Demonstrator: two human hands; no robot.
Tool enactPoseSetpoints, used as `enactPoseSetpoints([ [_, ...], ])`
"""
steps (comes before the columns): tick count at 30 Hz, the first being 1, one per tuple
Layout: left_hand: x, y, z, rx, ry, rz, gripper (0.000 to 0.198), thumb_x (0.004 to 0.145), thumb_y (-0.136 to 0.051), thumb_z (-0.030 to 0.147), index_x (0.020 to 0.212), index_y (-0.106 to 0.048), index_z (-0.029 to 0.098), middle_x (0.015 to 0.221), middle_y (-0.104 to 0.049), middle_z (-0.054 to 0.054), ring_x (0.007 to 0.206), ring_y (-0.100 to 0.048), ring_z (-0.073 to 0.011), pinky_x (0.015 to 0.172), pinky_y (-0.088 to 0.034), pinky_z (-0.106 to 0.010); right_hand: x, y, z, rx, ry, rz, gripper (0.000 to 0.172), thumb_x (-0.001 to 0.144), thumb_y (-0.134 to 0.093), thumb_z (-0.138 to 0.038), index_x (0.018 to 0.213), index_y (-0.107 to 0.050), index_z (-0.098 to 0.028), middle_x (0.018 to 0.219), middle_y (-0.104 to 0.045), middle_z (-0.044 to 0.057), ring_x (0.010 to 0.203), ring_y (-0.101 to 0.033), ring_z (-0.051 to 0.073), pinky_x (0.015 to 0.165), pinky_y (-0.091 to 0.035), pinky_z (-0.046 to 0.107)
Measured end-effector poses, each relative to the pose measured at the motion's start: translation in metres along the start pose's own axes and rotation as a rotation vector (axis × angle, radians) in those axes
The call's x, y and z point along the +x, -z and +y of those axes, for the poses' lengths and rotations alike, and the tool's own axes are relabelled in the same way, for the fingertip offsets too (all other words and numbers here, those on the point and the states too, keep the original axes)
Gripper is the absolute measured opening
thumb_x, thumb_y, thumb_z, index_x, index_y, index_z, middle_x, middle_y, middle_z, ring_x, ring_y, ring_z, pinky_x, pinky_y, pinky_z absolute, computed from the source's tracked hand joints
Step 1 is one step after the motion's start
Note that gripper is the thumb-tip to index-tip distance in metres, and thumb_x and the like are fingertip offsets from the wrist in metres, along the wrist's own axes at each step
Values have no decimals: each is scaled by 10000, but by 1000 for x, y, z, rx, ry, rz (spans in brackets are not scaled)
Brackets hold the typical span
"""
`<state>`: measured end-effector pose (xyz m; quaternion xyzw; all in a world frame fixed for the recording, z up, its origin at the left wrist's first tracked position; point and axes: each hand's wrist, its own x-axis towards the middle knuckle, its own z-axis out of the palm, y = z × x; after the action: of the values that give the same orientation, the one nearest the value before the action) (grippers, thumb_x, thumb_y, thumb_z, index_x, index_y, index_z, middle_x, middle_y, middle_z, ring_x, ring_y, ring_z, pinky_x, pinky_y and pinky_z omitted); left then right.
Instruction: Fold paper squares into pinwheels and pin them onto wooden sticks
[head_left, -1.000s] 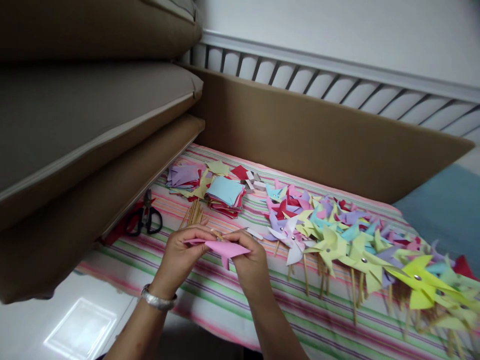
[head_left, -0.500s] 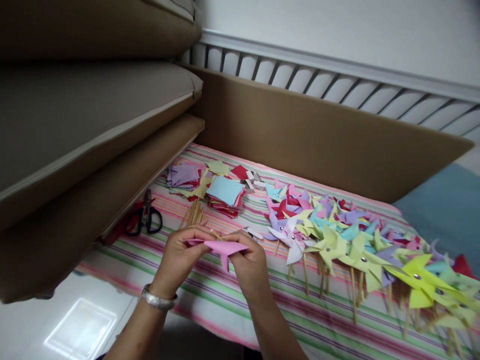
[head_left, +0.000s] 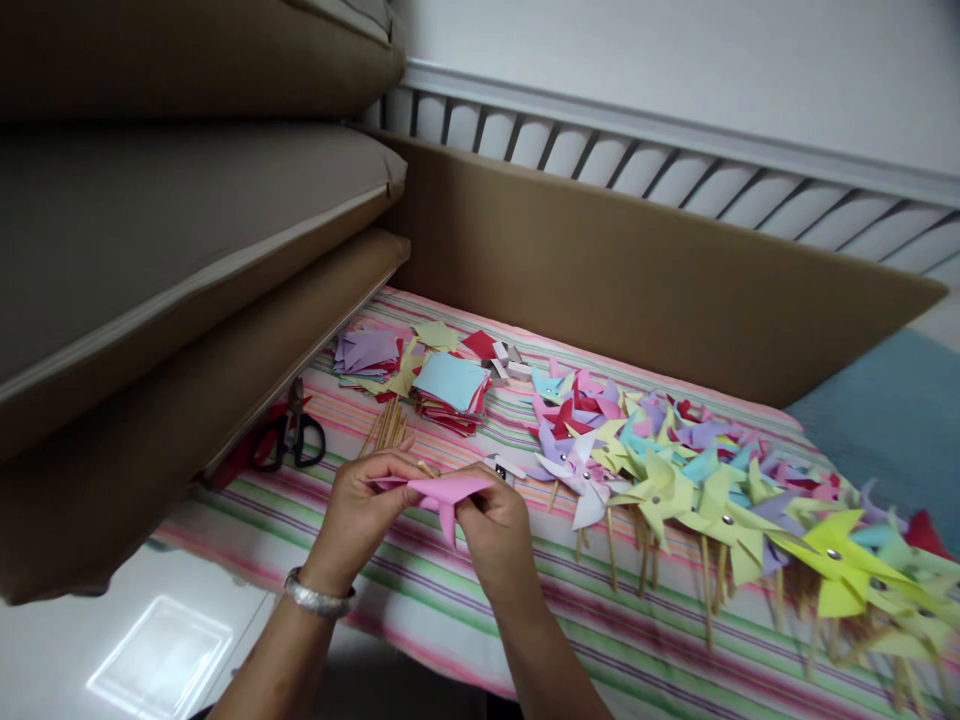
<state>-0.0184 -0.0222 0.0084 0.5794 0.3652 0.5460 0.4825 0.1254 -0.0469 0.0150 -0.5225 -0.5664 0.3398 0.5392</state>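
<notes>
Both my hands hold a pink paper pinwheel (head_left: 450, 490) above a striped cloth (head_left: 420, 590). My left hand (head_left: 365, 520), with a silver bracelet at the wrist, pinches the paper's left side together with a thin wooden stick (head_left: 427, 467). My right hand (head_left: 495, 530) is closed on the paper's right side, fingers curled under it. A long row of finished pinwheels (head_left: 720, 490) in yellow, pink, purple and blue lies to the right, their sticks pointing toward me.
Stacks of cut paper squares (head_left: 450, 385) and loose wooden sticks (head_left: 386, 425) lie beyond my hands. Black scissors (head_left: 289, 435) rest at the left by stacked brown cushions (head_left: 172, 250). A brown board (head_left: 637, 270) stands behind.
My right hand has slid a little left along the pink paper, folding its right point inward. The left hand has stayed where it was.
</notes>
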Motion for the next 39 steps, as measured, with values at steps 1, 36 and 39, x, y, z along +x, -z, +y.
enactPoseSetpoints([
  [1,0,0,0,-1,1,1,52,689,-676,202,639,-678,212,694,-694,-11,702,-634,-177,1008,-342,-425,0,0,-1,-1,-1,-2,139,735,-556,-168,670,-677,-188,648,-583,3,664,-560,150,646,-430,262],
  [36,1,1,-9,-151,85,114,121,585,-747,186,637,-639,180,807,-694,-39,845,-638,-212,816,-490,-334,-1,-6,-7,16,16,40,135,718,-565,-123,659,-667,-189,654,-586,-1,665,-565,139,649,-458,246],
  [39,2,1,-18,-211,198,181,229,557,-772,209,732,-629,173,780,-683,-19,768,-639,-184,706,-514,-276,-2,-7,-3,21,16,43,162,729,-566,-108,743,-698,-201,709,-628,5,704,-599,136,671,-480,234],
])
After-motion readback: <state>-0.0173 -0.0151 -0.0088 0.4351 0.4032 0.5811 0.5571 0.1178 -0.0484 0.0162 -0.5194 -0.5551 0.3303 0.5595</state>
